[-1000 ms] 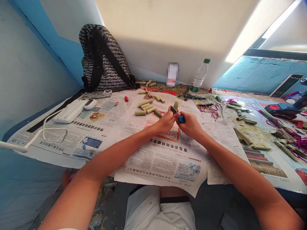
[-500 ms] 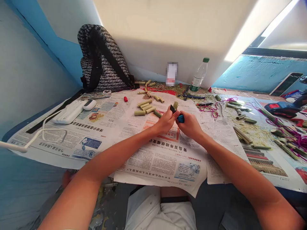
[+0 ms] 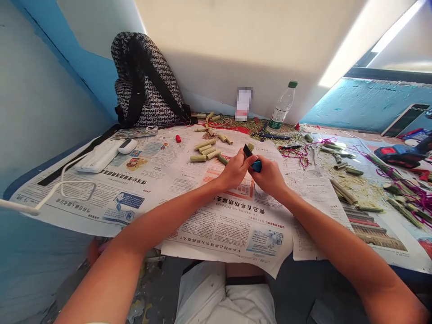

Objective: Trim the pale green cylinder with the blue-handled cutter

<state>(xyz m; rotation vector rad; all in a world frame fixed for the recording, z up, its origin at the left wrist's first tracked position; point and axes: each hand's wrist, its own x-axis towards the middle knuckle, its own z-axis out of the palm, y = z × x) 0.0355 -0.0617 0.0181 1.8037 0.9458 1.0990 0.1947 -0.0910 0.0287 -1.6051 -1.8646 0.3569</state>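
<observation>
My left hand (image 3: 235, 171) and my right hand (image 3: 270, 176) meet above the newspaper (image 3: 189, 198) at the middle of the table. The left hand's fingers are closed round a short green stalk piece (image 3: 250, 146), whose tip shows above them. My right hand grips a small cutter with a blue handle (image 3: 255, 166) and a dark blade that rests against the stalk piece. Just beyond my left hand lies a group of several cut green stalk pieces (image 3: 204, 151).
A patterned backpack (image 3: 143, 85) leans at the back left, with a white power bank (image 3: 97, 156), cable and phone beside it. A plastic bottle (image 3: 282, 107) stands at the back. Stalks, purple cord (image 3: 398, 180) and a red-and-blue power tool (image 3: 398, 154) cover the right side.
The dark blade has shifted slightly across the stalk piece, which shows less above my left fingers. Both hands stay in nearly the same place.
</observation>
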